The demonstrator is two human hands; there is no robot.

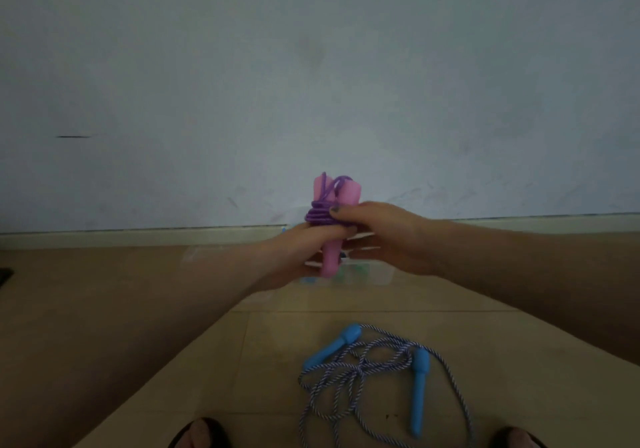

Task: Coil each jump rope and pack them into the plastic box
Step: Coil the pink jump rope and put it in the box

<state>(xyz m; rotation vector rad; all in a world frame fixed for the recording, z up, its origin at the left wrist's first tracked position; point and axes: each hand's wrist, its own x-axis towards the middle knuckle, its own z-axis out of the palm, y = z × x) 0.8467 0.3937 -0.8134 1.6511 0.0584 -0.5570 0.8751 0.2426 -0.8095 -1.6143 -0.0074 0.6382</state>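
Nearest us on the floor sprawls the blue-handled rope (372, 375), loose and tangled, not yet coiled. Farther off, our left hand (304, 257) grips the pink handles (330, 236) upright, while our right hand (384, 236) pinches the purple cord (318, 214) wound around them. We judge the end needs tucking snugly under the wraps so the coil holds. Below our hands lies the clear plastic box (360, 274), mostly hidden by them; the wall (311, 66) stands behind.

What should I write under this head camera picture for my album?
Both hands, left and right, grip the pink-handled purple jump rope; blue-handled rope lies loose.
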